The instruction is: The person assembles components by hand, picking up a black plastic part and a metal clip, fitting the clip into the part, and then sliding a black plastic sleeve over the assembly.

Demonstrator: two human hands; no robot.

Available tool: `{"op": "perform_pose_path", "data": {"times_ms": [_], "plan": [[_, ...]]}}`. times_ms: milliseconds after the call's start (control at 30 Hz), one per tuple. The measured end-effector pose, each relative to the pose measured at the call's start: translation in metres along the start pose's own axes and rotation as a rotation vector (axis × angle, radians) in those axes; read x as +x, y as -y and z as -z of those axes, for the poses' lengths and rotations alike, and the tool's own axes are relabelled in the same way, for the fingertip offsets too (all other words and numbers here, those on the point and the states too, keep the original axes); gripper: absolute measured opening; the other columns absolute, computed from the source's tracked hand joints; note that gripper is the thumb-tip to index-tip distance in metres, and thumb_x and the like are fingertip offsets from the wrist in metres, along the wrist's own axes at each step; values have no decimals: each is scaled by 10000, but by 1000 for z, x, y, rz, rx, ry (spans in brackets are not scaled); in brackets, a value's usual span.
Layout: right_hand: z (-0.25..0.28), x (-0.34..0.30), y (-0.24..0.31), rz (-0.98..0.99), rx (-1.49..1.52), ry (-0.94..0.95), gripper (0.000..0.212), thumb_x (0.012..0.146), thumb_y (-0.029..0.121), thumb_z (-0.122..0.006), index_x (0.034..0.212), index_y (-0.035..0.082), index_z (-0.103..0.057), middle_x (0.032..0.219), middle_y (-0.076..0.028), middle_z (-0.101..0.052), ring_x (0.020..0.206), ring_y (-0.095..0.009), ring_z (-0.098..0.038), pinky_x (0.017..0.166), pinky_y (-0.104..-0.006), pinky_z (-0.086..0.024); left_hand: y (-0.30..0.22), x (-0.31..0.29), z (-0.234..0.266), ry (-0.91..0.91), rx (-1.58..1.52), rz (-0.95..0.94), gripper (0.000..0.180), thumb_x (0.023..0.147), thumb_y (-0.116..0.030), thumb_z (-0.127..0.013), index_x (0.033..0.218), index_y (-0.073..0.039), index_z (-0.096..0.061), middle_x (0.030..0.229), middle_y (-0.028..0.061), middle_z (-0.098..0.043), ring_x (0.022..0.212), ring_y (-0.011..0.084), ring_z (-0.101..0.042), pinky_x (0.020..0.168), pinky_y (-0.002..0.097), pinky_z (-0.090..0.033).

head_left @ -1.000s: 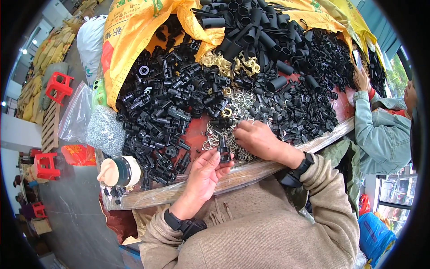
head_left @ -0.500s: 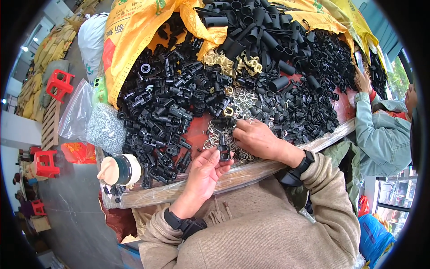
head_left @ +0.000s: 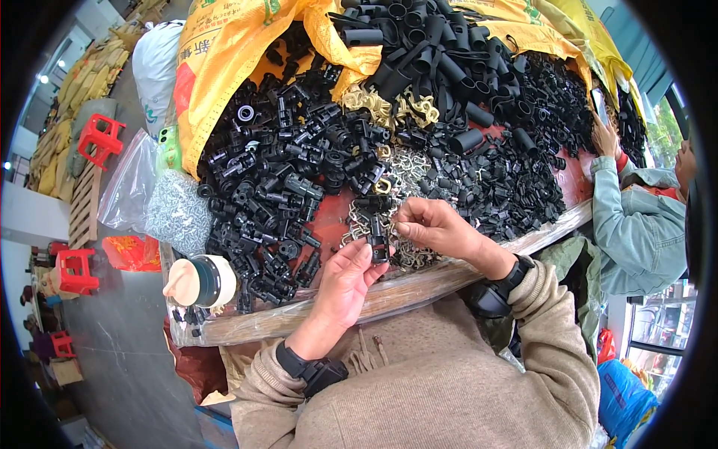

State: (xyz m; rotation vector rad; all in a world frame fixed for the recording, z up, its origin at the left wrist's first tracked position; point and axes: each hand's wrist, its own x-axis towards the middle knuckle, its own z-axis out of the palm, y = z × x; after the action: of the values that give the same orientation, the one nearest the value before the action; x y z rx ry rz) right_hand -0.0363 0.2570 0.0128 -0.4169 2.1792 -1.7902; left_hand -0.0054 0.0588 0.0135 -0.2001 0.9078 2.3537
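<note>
Between the thumb and fingers of my left hand (head_left: pixel 345 277) stands a black plastic fitting (head_left: pixel 379 236), upright, with a crosspiece at its top. Just to the right of it, my right hand (head_left: pixel 434 227) has thumb and forefinger pinched together; anything between the fingertips is too small to make out. Below both hands lies a heap of pale metal clips (head_left: pixel 410 173) on the red table top (head_left: pixel 327 224). A large pile of similar black fittings (head_left: pixel 258 187) spreads to the left, and small black pieces (head_left: pixel 508 202) lie to the right.
A lidded cup (head_left: pixel 212 280) and a bag of small screws (head_left: pixel 178 213) stand at the left. Black tubes (head_left: pixel 449 67) and cream-coloured parts (head_left: pixel 366 101) lie further back, beside a yellow sack (head_left: pixel 217 82). A wrapped edge (head_left: pixel 277 320) borders the table. Another person (head_left: pixel 636 232) works at the right.
My right hand has drawn slightly up and back, its thumb and forefinger now pinched near the fitting. My left hand has shifted only a little and still holds the fitting.
</note>
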Motion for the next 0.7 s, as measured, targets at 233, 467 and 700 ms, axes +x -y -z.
{"op": "perform_pose_path", "data": {"times_ms": [233, 467, 700], "plan": [[-5, -5, 12, -157, 269, 97, 115, 842, 134, -533, 806, 37, -484, 737, 11, -517, 579, -29, -445, 505, -163, -370, 3, 3, -1, 89, -14, -17, 246, 857, -147, -500, 1065, -16, -502, 993, 73, -577, 934, 146, -549, 817, 271, -437], [-12, -7, 16, -116, 310, 83, 110, 837, 133, -539, 837, 33, -494, 759, 8, -524, 611, -29, -456, 538, -172, -382, 4, 5, 1, 107, -21, -36, 244, 855, -137, -501, 1061, -6, -502, 987, 77, -580, 932, 150, -553, 834, 285, -433], [-17, -9, 18, -188, 442, 27, 120, 835, 148, -546, 823, 35, -510, 741, 17, -519, 607, -29, -446, 531, -173, -371, 4, 3, 6, 64, -14, -102, 231, 841, -136, -519, 1031, -5, -515, 989, 115, -581, 943, 203, -558, 857, 340, -439]]}}
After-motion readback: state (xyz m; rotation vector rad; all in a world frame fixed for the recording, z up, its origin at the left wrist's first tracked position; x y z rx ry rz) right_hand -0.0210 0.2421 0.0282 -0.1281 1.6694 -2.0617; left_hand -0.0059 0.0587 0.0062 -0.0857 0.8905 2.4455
